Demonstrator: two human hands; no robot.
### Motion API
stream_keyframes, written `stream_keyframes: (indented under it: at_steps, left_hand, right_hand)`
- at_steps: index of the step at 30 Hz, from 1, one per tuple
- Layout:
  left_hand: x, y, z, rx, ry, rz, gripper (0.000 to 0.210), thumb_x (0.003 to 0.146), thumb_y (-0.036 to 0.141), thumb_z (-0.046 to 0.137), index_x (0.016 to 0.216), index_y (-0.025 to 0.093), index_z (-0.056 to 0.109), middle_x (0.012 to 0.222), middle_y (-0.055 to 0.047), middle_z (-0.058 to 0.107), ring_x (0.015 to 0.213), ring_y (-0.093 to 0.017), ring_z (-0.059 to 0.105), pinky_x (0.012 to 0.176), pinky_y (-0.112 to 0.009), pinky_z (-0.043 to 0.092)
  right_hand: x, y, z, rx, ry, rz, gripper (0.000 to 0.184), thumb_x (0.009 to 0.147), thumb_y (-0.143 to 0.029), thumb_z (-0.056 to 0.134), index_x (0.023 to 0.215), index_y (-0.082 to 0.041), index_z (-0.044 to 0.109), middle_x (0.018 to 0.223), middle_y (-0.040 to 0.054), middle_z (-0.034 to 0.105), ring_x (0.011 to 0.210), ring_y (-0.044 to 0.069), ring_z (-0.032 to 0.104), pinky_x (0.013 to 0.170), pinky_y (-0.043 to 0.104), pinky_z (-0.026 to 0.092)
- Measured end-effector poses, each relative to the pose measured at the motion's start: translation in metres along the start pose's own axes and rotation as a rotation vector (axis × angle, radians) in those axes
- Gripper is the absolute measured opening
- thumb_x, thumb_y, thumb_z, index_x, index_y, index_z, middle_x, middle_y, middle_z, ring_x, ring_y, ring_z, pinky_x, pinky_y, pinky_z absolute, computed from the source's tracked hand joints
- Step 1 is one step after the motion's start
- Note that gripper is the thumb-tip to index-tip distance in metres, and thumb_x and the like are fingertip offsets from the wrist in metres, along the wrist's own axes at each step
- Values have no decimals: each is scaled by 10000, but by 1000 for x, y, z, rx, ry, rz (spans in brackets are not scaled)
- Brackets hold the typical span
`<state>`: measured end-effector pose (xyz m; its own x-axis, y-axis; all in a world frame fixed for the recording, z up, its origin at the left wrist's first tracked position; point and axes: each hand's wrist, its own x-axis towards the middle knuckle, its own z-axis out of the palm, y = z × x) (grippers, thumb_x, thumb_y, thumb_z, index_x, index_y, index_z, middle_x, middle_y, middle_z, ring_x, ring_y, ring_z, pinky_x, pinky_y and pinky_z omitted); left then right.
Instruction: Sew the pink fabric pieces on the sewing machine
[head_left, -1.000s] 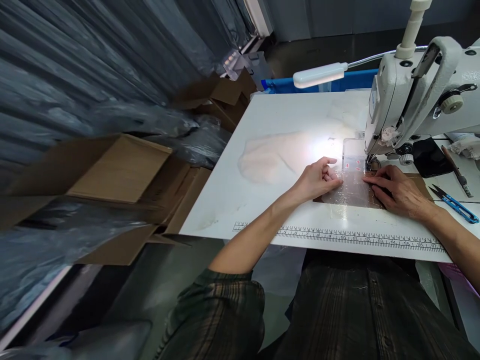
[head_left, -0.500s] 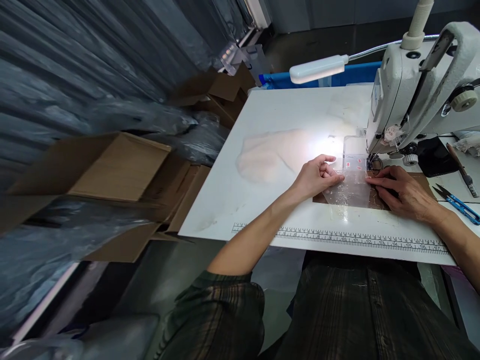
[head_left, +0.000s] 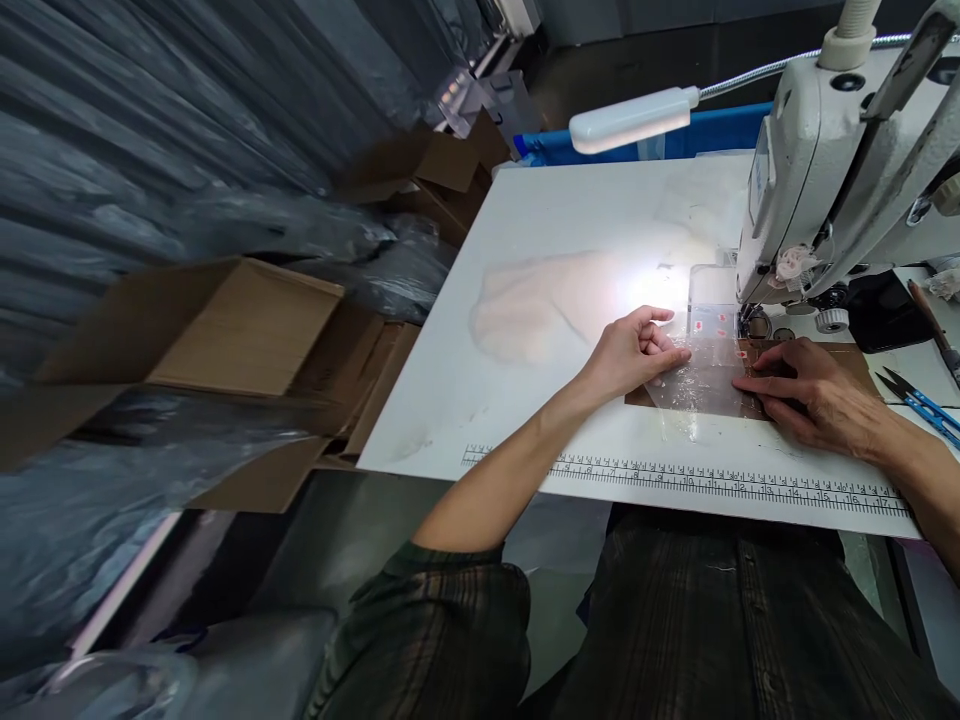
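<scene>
A thin clear plastic sheet [head_left: 701, 385] with small red marks lies beside the needle of the white sewing machine [head_left: 795, 190]. My left hand [head_left: 637, 350] has thumb and fingers closed at the sheet's left edge. On the right, my right hand [head_left: 817, 395] rests with its fingers apart, the fingertips touching the sheet's right edge. Underneath, a brown strip [head_left: 847, 362] runs from below the sheet to under the right hand. The presser foot [head_left: 748, 322] stands at the sheet's right side; the exact stitching point is too small to make out.
Blue thread snips [head_left: 926, 408] lie right of my right hand, near a black flat object [head_left: 879, 310]. A lit lamp [head_left: 634, 120] hangs over the white table [head_left: 450, 400], which has a printed ruler [head_left: 690, 480] along its front. Open cardboard boxes [head_left: 240, 330] stand at left.
My right hand has slid a little toward me along the sheet's right edge, away from the needle, and its fingers are more spread. My left hand stays nearly where it was. The view has shifted slightly.
</scene>
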<state>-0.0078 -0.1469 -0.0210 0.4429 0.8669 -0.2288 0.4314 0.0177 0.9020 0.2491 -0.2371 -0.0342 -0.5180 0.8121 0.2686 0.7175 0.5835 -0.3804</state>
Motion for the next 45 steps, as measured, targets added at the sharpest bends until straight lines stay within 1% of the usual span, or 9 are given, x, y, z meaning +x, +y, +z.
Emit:
stream_keyframes:
  at_steps: [5,7,10,13,15,21,25,34,45]
  left_hand:
    - [4,-13,-3,75,13,144,528,839,338,755,1282,130,558,793,-32,684,581,-109,600,499,-249,512]
    - [6,-17,-5,225,148,325,453,884,411,707,1241,155,596,876,-50,685,601,-105,588,497,-243,492]
    - [12,-17,-4,567,307,733,325,961,471,593,1100,188,670,1009,-68,679,674,-116,595,483,-226,442]
    - [21,-12,3,813,164,1132,294,1025,366,491,963,160,692,968,-72,698,749,-143,624,567,-255,487]
    - [29,-8,10,908,47,1263,311,1043,297,443,956,132,692,979,-89,713,806,-159,639,696,-298,532]
    - [43,3,19,1178,-154,1171,409,1058,338,349,1078,116,692,1217,-144,689,913,-215,622,831,-372,492]
    - [42,12,20,1289,-152,1008,473,1066,378,307,1185,101,673,1299,-151,661,909,-242,591,795,-393,433]
    - [43,7,12,1049,-176,877,484,1042,407,371,1389,129,562,1425,-134,594,1120,-274,539,945,-424,385]
    - [46,-1,13,1000,-157,907,473,1022,364,419,1405,123,555,1426,-143,594,1128,-281,531,943,-442,397]
  right_hand:
    - [-2,0,6,-47,39,-14,332,968,-245,498,1151,-244,775,1104,136,640,1051,279,612,922,465,552]
    - [-2,0,7,-56,51,-19,327,967,-235,505,1156,-239,772,1103,137,637,1051,277,608,922,463,551]
    - [-2,0,8,-56,66,-28,325,972,-228,500,1152,-237,770,1089,136,634,1043,277,605,905,471,557]
    - [-2,-2,7,-60,88,-49,336,985,-221,476,1149,-211,769,1062,143,626,1029,276,606,885,470,564]
    - [-1,-3,7,-75,103,-61,342,989,-217,466,1154,-202,766,1054,146,624,1027,275,607,885,470,567]
    - [-1,-2,8,-94,124,-60,317,976,-218,491,1128,-230,768,1050,131,640,1021,270,619,904,471,574]
    - [1,-1,12,-91,151,-1,312,973,-233,507,1170,-245,749,1092,133,639,995,257,635,862,445,593]
    - [6,-5,12,-182,205,-8,306,1000,-265,502,1195,-196,727,1051,154,638,915,252,639,737,397,601]
    - [4,-6,13,-160,187,31,304,984,-248,528,1225,-223,712,1084,146,639,936,252,639,772,406,600]
